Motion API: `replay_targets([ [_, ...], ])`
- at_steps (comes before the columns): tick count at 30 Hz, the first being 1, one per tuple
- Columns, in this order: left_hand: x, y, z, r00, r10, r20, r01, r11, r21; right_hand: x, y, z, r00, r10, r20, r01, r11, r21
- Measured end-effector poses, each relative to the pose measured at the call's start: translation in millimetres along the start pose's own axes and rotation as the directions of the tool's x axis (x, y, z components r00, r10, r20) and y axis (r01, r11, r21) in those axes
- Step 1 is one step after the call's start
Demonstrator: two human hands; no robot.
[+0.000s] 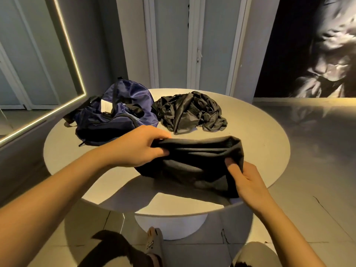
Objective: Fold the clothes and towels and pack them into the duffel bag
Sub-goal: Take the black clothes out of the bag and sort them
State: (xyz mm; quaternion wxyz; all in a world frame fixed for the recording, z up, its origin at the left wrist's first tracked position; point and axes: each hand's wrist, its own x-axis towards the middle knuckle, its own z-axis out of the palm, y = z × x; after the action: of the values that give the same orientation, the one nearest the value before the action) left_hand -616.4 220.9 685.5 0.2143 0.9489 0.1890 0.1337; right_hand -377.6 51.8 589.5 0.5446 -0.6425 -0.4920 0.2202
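A round white counter [269, 151] carries everything, and its middle serves as the hub of the clock. The navy duffel bag [115, 116] sits at about ten o'clock, slumped, with a white tag showing on top and black straps trailing toward the counter's rim. Just beside it, at about twelve to one o'clock, lies a crumpled pile of black clothes [190, 112] with a slight sheen; whether it touches the bag I cannot tell. At about five o'clock, near the person's edge, a black garment [196, 160] is stretched between both hands and casts a broad shadow on the counter below; whether its lower edge rests on the surface I cannot tell. The left hand [134, 146] grips the garment's left end, fingers curled round the bunched cloth. The right hand [248, 182] pinches the right end, thumb on top and the other fingers hidden under the fabric. Beyond the counter at nine o'clock leans a mirror [73, 54] with a lit edge, at two o'clock hangs a dark wall picture [317, 54], and at six o'clock a sandalled foot [154, 241] stands on the floor
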Motion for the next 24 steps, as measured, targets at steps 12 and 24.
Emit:
replay_targets([
  [12, 144, -75, 43, 0.942, -0.218, 0.254, 0.264, 0.95, -0.166, 63, 28, -7, 0.882, 0.378, -0.282, -0.395, 0.919, -0.003],
  [24, 134, -71, 81, 0.91, -0.205, -0.361, 0.248, 0.966, 0.076, 79, 62, -3, 0.854, 0.411, -0.318, -0.436, 0.9, -0.006],
])
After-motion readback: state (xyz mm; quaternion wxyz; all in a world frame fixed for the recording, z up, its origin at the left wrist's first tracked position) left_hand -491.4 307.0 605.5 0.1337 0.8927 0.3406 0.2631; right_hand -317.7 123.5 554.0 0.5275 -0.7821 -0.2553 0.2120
